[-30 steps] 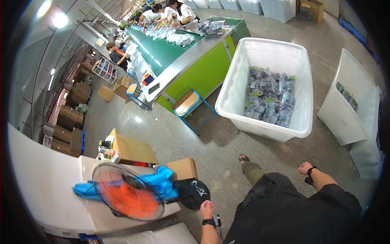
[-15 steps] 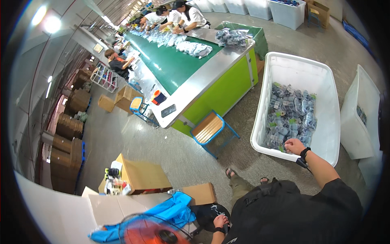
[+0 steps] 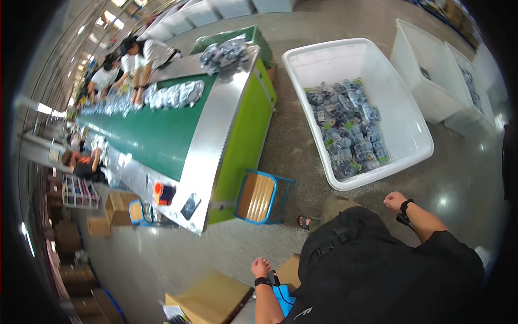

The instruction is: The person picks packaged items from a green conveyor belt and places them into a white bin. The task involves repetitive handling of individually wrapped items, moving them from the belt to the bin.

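My left hand [image 3: 261, 267] hangs low beside my body, above the floor near an opened cardboard box [image 3: 216, 297]. Its fingers are curled in, and nothing shows in them. On the other side, my right hand [image 3: 395, 201] is held loosely closed just outside the near rim of a big white plastic tub [image 3: 402, 127], not touching it. No item can be seen in this hand either. Inside the tub lie many clear-bagged grey-blue items [image 3: 350, 129] with green tags, perhaps footwear.
A green conveyor table [image 3: 156, 129] carries bagged items, with people working along it. A phone [image 3: 190, 206] lies at its corner. A wooden-topped stool [image 3: 256, 197] with a blue frame stands beside it. More white tubs [image 3: 431, 81] are at the right.
The view has turned, so the tub now sits more straight ahead. My right hand has come out from over the tub's contents. My left hand has moved forward from beside the fan.
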